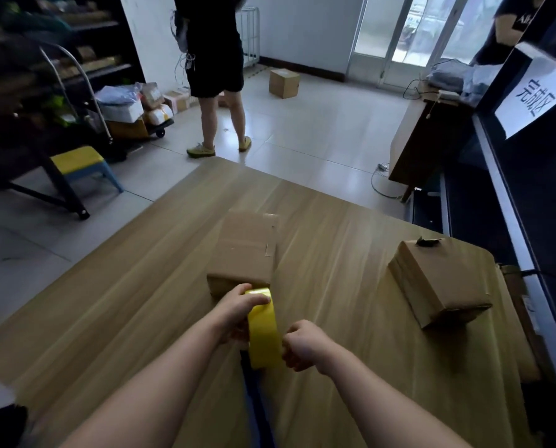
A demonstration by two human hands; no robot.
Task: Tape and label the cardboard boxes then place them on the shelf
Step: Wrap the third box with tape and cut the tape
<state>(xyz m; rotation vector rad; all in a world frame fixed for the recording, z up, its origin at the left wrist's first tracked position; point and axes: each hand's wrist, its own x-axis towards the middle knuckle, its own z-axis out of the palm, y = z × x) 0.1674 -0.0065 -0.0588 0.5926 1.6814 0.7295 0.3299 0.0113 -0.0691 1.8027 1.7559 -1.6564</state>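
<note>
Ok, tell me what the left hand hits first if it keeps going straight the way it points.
Most likely the near end of the cardboard box, just beyond the left hand, which grips the yellow tape roll. Depth is hard to judge; they may already touch.

brown box (244, 250) flat in the middle of the table | second brown box (438, 282) off to the right, apart | yellow tape roll (263, 328) standing on edge, just in front of the first box

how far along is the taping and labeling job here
Early. Nothing looks finished: no label shows on either box on the table, and none is on a shelf. In hand: the left hand holds the yellow tape roll while the right hand pulls its end, just before the middle box. Left: taping, labelling, shelving both, including the right box.
</note>
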